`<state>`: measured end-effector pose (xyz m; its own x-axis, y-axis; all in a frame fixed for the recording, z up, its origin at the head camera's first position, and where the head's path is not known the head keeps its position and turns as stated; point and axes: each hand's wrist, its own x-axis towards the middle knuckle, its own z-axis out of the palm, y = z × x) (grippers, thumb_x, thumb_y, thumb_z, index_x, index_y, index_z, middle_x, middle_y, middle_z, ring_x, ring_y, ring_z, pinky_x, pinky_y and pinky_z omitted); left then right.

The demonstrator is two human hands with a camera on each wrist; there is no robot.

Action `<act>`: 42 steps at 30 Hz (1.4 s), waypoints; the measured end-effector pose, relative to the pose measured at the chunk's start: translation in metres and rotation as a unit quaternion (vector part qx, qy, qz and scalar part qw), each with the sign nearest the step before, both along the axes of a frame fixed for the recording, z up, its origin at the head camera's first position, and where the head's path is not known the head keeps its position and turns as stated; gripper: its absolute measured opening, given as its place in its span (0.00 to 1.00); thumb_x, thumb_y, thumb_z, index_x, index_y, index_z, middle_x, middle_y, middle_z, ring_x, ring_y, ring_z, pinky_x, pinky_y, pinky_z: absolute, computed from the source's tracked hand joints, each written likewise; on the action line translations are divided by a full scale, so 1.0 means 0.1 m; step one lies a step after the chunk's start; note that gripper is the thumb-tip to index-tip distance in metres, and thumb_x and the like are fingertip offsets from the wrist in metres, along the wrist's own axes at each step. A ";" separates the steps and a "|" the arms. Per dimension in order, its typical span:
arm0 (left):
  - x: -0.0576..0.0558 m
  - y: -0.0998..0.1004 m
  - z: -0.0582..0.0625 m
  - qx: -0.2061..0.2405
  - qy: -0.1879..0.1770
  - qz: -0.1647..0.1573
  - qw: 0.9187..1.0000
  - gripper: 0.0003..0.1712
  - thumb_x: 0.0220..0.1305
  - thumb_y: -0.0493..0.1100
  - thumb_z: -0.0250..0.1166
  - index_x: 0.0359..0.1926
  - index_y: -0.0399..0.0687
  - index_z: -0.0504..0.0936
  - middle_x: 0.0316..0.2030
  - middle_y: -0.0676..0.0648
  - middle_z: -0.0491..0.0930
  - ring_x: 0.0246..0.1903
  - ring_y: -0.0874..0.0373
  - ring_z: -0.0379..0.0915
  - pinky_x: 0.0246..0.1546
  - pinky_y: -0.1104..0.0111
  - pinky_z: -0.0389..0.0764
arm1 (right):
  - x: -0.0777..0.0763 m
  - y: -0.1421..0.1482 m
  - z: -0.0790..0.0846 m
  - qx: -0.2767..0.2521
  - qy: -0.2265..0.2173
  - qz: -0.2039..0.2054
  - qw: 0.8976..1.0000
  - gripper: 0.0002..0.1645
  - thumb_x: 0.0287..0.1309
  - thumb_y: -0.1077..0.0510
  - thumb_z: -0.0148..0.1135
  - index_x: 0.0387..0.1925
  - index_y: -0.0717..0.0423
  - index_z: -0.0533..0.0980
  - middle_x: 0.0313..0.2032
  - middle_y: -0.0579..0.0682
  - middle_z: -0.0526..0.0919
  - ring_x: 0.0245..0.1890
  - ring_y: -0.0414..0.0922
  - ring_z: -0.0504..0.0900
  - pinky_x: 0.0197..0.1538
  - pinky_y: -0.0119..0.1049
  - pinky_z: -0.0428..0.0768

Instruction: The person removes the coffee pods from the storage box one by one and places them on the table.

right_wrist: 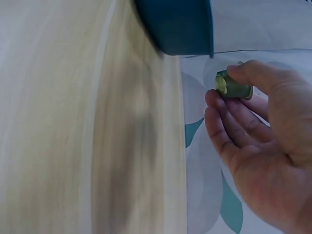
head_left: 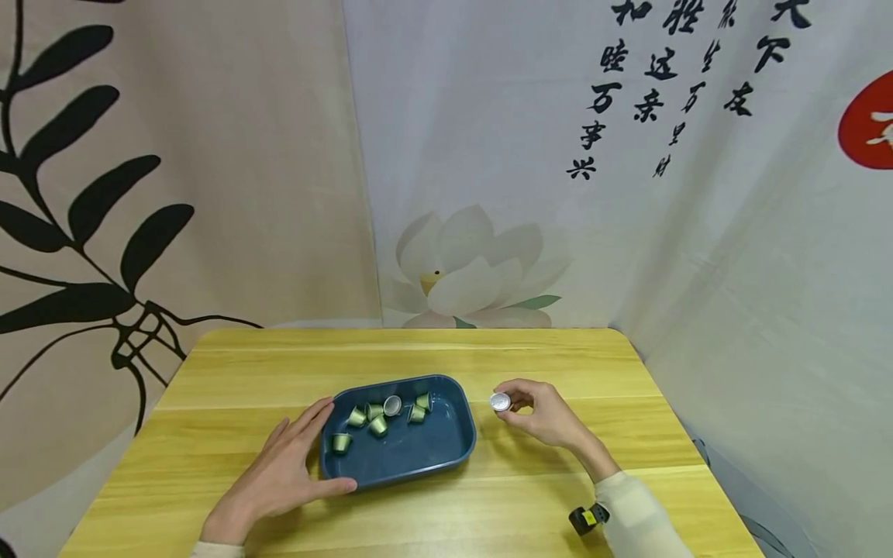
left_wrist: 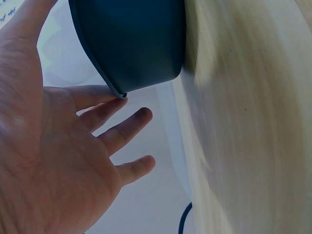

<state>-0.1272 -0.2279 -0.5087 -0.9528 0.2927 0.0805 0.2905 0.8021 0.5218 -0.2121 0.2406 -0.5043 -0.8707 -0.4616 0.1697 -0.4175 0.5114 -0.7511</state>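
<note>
In the head view, a dark blue tray (head_left: 432, 449) sits on the table with several green coffee capsules (head_left: 377, 426) in its left and far parts. One capsule shows its silver lid (head_left: 392, 405). My left hand (head_left: 282, 473) spans the tray's left end, thumb at the near rim and index finger by the far left corner; the left wrist view shows its fingers fairly straight, touching the rim. Right of the tray, my right hand (head_left: 547, 415) pinches a green coffee capsule (right_wrist: 236, 87) between thumb and fingers, held above the table with its silver lid toward the head camera.
The wooden table (head_left: 558, 504) extends around the tray. Behind it hangs a curtain (head_left: 279, 155) printed with leaves, a lotus and black characters. A dark wrist device (head_left: 588, 518) is strapped at the right sleeve (head_left: 638, 515). Cables (head_left: 763, 535) lie beyond the table's right edge.
</note>
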 end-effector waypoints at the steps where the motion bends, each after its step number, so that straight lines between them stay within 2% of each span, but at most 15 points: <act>1: 0.00 0.00 0.00 0.000 0.000 0.000 1.000 0.79 0.52 0.80 0.82 0.90 0.41 0.59 0.90 0.39 0.58 0.83 0.29 0.66 0.82 0.21 0.53 | -0.01 0.00 -0.01 0.000 -0.003 0.000 1.000 0.20 0.72 0.60 0.78 0.62 0.55 0.87 0.50 0.50 0.94 0.46 0.37 0.90 0.56 0.43 0.93; 4: 0.00 0.00 0.00 0.001 -0.001 0.000 1.000 0.79 0.53 0.80 0.82 0.90 0.41 0.58 0.90 0.39 0.57 0.83 0.29 0.66 0.81 0.21 0.53 | -0.04 0.00 -0.05 0.004 -0.003 0.005 1.000 0.19 0.72 0.60 0.77 0.61 0.57 0.86 0.50 0.52 0.94 0.47 0.40 0.91 0.55 0.41 0.93; 9: 0.00 0.00 -0.01 0.003 0.000 -0.001 1.000 0.79 0.53 0.80 0.82 0.90 0.41 0.58 0.90 0.39 0.57 0.83 0.29 0.65 0.81 0.21 0.53 | -0.09 -0.05 -0.11 0.016 -0.007 0.007 1.000 0.16 0.71 0.63 0.76 0.58 0.57 0.86 0.49 0.52 0.94 0.48 0.45 0.93 0.55 0.44 0.94; 12: 0.00 -0.01 -0.02 0.003 0.000 -0.001 1.000 0.79 0.53 0.79 0.82 0.90 0.41 0.58 0.90 0.39 0.57 0.84 0.29 0.65 0.81 0.21 0.53 | -0.13 -0.09 -0.13 0.025 -0.012 0.005 1.000 0.15 0.70 0.65 0.76 0.56 0.57 0.86 0.48 0.51 0.94 0.47 0.44 0.93 0.55 0.42 0.94; 18: 0.00 -0.01 -0.02 0.007 -0.001 0.000 1.000 0.79 0.53 0.79 0.82 0.90 0.41 0.58 0.91 0.40 0.57 0.84 0.29 0.64 0.82 0.21 0.53 | -0.19 -0.15 -0.19 0.046 -0.029 -0.009 0.998 0.15 0.67 0.64 0.79 0.53 0.55 0.87 0.45 0.49 0.94 0.44 0.40 0.91 0.51 0.31 0.89; 24: 0.00 -0.01 -0.01 0.004 0.001 0.000 1.000 0.79 0.53 0.79 0.82 0.90 0.41 0.58 0.90 0.40 0.57 0.84 0.29 0.65 0.81 0.21 0.53 | -0.24 -0.19 -0.23 0.065 -0.038 -0.023 0.997 0.14 0.64 0.64 0.81 0.49 0.52 0.87 0.42 0.45 0.93 0.40 0.38 0.87 0.46 0.28 0.85; 42: 0.01 0.00 -0.02 0.009 -0.008 0.003 1.000 0.79 0.53 0.79 0.83 0.91 0.43 0.58 0.90 0.39 0.57 0.84 0.29 0.63 0.82 0.22 0.53 | -0.30 -0.20 -0.33 0.072 -0.041 -0.045 0.996 0.13 0.65 0.60 0.83 0.48 0.49 0.88 0.43 0.43 0.92 0.46 0.41 0.87 0.55 0.38 0.87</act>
